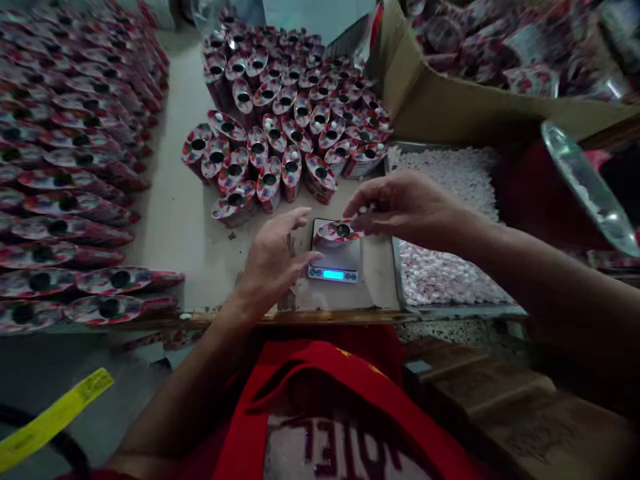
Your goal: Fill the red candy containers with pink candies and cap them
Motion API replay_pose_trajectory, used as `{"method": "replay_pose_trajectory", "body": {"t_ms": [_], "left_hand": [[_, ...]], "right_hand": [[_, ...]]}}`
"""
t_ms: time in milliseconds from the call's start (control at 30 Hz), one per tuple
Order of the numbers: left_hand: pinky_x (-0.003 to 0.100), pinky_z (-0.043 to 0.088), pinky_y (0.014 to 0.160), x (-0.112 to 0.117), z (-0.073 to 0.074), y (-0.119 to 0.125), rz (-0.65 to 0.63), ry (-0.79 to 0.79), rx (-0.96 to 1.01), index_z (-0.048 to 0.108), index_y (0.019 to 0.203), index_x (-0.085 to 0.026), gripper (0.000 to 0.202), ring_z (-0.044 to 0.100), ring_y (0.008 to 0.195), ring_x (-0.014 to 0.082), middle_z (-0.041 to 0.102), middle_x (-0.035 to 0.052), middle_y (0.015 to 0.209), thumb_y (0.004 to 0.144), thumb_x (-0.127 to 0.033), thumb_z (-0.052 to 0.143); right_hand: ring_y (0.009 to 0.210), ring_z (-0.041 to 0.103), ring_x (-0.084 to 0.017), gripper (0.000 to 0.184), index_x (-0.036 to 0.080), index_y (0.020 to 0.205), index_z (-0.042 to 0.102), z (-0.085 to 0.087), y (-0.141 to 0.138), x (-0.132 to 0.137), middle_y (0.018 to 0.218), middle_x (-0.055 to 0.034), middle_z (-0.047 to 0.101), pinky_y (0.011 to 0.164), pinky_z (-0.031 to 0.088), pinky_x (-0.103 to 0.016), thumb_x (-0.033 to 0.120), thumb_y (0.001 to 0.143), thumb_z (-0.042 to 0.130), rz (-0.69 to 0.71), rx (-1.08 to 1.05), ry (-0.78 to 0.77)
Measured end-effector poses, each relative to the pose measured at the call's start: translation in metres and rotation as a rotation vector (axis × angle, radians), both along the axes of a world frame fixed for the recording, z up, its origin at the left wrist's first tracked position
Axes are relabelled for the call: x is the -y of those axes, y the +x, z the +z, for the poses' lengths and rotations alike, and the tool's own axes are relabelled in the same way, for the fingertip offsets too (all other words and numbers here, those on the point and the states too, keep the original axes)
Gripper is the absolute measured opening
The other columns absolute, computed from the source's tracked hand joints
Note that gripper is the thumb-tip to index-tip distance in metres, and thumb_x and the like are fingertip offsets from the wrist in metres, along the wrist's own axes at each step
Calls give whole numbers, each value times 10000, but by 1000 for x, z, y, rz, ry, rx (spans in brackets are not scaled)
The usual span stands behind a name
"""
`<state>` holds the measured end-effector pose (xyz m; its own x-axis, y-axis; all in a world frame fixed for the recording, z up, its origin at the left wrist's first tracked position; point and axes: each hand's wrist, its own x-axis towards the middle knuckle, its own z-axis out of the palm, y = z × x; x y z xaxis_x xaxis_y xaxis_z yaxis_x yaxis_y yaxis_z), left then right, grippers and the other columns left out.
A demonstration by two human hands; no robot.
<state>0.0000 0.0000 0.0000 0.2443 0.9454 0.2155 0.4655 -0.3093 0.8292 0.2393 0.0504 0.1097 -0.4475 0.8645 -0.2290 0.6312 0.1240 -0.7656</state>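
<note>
A small digital scale (353,257) with a lit blue display lies at the table's front. On it stands a red and white patterned pouch (327,231), its top spread open around a dark round hole. My left hand (273,252) is open beside the scale's left side, fingers apart, thumb by its front left corner. From the right, my right hand (407,203) reaches over the pouch's right end. Its fingers are closed on a few small white pieces (364,209), which show at the fingertips. Whether those fingers touch the pouch I cannot tell.
A metal tray (400,270) of small white pieces (445,273) lies right of the scale. Open pouches (270,180) crowd behind it; more stand in rows (60,227) at left. A cardboard box (425,107) of packets is at back right, near a clear scoop-like container (590,190).
</note>
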Motion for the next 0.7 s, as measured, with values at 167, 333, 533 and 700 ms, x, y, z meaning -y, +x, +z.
{"method": "replay_pose_trajectory", "body": {"t_ms": [167,333,533,700], "left_hand": [[453,548,1057,-4,-5,24,11,34,-34,616,1397,-218,769,685,1213,303,728,96,1336,716,-203,972],[451,539,1068,-8,-5,47,28,57,-79,636,1368,-196,820,678,1211,312,742,107,1321,642,-150,1013],[325,591,912,-9,-22,57,37,-48,38,709,1239,-237,515,766,989,211,808,27,1136,780,-122,912],[352,580,952,-21,-12,67,26,240,13,770,1138,-237,368,733,1044,227,812,27,1125,814,-88,860]], "right_hand": [[660,625,-148,98,185,839,810,3,0,2,720,-14,722,589,481,-254,261,817,868,-76,-176,-102],[620,631,-132,143,182,853,804,7,8,2,730,-34,737,585,534,-250,242,780,913,-228,-386,-265],[733,686,-104,203,175,844,739,8,24,9,870,-36,763,669,588,-193,-7,758,709,-543,-692,-495],[605,628,-80,113,136,910,751,-28,53,33,732,-25,696,554,544,-139,63,888,668,-840,-802,-497]]}}
